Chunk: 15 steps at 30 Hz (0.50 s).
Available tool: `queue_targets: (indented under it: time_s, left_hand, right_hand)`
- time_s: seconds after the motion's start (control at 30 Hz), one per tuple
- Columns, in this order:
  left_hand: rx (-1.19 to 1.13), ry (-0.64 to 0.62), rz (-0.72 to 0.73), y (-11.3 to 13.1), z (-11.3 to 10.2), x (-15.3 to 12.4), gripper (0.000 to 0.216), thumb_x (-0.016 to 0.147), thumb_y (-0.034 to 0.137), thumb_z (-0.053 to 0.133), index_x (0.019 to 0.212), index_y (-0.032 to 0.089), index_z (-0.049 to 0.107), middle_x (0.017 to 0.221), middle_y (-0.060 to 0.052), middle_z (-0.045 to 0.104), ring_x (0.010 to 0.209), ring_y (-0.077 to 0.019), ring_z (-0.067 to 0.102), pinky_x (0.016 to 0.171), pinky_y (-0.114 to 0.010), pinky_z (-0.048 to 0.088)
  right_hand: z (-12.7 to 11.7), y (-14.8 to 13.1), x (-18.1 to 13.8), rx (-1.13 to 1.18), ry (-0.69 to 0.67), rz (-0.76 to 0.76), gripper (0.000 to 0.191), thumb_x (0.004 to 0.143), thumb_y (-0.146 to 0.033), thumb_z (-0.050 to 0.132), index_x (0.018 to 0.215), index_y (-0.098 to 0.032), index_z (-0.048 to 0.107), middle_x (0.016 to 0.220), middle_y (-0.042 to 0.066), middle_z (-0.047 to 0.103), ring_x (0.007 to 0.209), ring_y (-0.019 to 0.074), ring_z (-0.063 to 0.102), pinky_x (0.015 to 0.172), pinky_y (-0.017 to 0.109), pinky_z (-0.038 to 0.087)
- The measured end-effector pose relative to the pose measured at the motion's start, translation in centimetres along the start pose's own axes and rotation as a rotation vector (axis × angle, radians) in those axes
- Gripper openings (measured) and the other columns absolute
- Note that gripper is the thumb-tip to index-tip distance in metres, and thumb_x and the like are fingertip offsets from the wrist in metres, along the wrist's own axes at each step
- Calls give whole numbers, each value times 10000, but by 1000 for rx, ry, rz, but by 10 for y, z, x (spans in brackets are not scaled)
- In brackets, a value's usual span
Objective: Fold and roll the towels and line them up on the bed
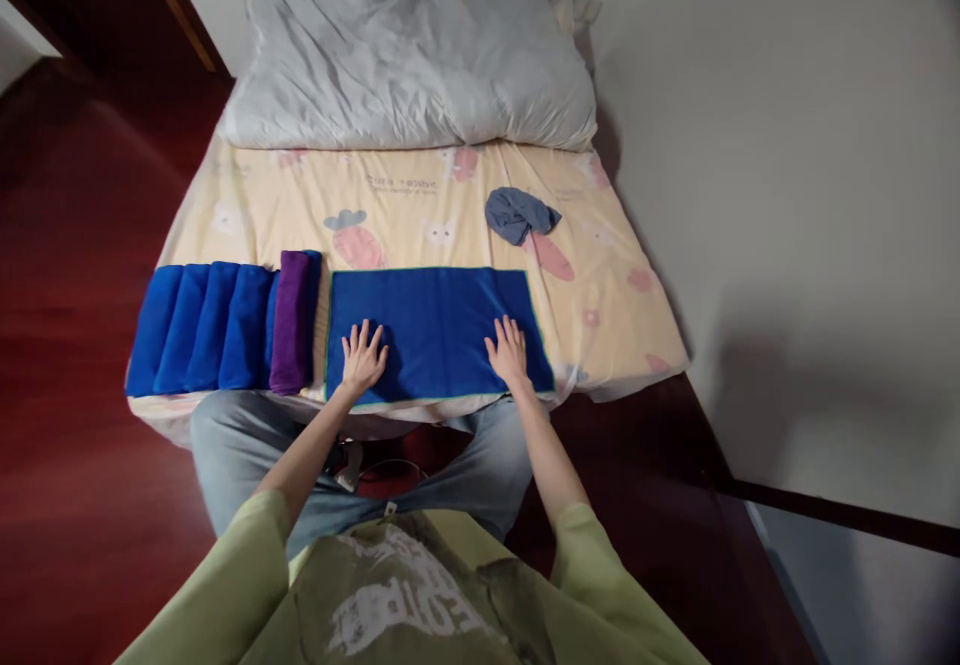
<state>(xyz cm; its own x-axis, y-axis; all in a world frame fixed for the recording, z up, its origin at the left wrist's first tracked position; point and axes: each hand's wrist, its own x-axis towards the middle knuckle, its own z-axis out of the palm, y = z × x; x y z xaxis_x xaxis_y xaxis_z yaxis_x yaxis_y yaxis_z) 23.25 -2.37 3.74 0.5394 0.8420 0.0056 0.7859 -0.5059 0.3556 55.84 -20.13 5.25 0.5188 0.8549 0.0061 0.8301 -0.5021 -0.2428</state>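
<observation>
The bed carries everything here, with a pale grey quilt heaped across its far end. Near the front edge, the flat blue cloth lies spread out, green-edged and unfolded. To its left stands a row of blue bundles, already made compact; packed so tightly, they could be rolled or folded, and I can't count them surely. A purple bundle sits at that row's right end, among blue ones. So the bundled pieces look done, the flat one not yet. No container shows. Beyond it lies a crumpled grey cloth. Both hands are empty, palms down, fingers spread: the left hand near the flat cloth's left edge, the right hand toward its right.
</observation>
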Motion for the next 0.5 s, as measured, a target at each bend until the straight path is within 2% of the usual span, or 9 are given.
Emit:
queue_targets:
  time_s: [0.07, 0.17, 0.5]
  left_hand:
    - [1, 47, -57, 6, 12, 10, 630, 1040, 405, 402, 1605, 134, 461, 1735, -166, 258, 1621, -422, 142, 1281, -699, 125]
    - [-6, 115, -66, 3, 23, 13, 628, 1043, 394, 380, 1615, 145, 450, 1740, -147, 251, 1635, -387, 115, 1300, -671, 81]
    - [-74, 167, -57, -2, 34, 13, 635, 1015, 378, 425, 1619, 185, 455, 1756, -96, 208, 1642, -360, 104, 1318, -643, 47]
  right_hand:
    - [15, -12, 26, -8, -84, 13, 640, 1089, -430, 345, 1645, -115, 371, 1739, 153, 258, 1626, 320, 208, 1321, 541, 196]
    - [32, -12, 60, -13, -137, 51, 637, 1096, -438, 328, 1652, -128, 360, 1745, 142, 238, 1636, 308, 186, 1324, 550, 178]
    - [40, 32, 160, -38, -91, 132, 635, 1107, -453, 244, 1664, -164, 341, 1757, 105, 213, 1643, 253, 163, 1335, 526, 138]
